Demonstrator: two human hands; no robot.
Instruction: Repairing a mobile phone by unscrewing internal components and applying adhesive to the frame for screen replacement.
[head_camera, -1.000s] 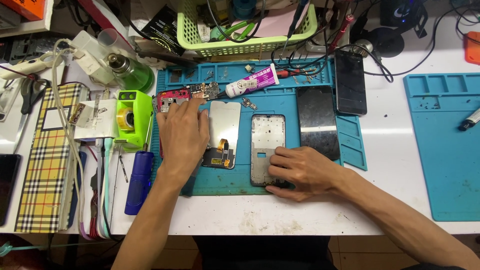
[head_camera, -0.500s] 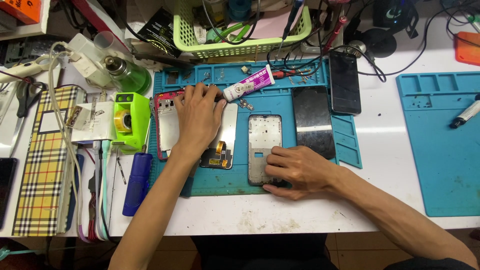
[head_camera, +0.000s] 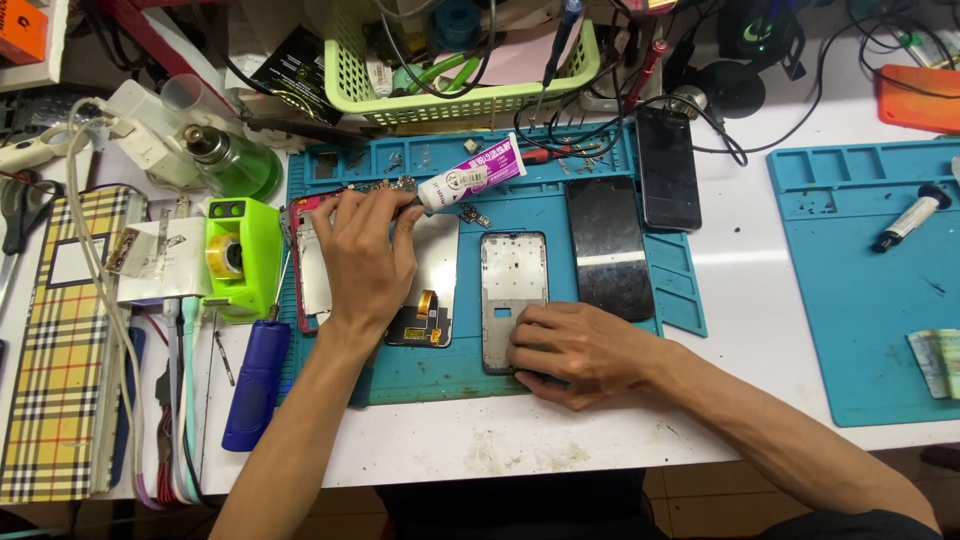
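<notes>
You are working over the blue mat (head_camera: 560, 375) lying across the middle of the white tabletop (head_camera: 740, 300), with your right hand (head_camera: 575, 350) pressing flat, fingers loose and gripping nothing, on the lower end of the grey phone frame (head_camera: 513, 280) near the mat's front edge and covering that end from view. Your left hand (head_camera: 365, 255) is reaching toward the mat's back-left corner and pinching a small circuit board (head_camera: 385, 187) in its fingertips, hiding most of the red-edged phone body (head_camera: 308, 270) beneath it; the white glue tube (head_camera: 470, 178) is lying just beside those fingertips.
</notes>
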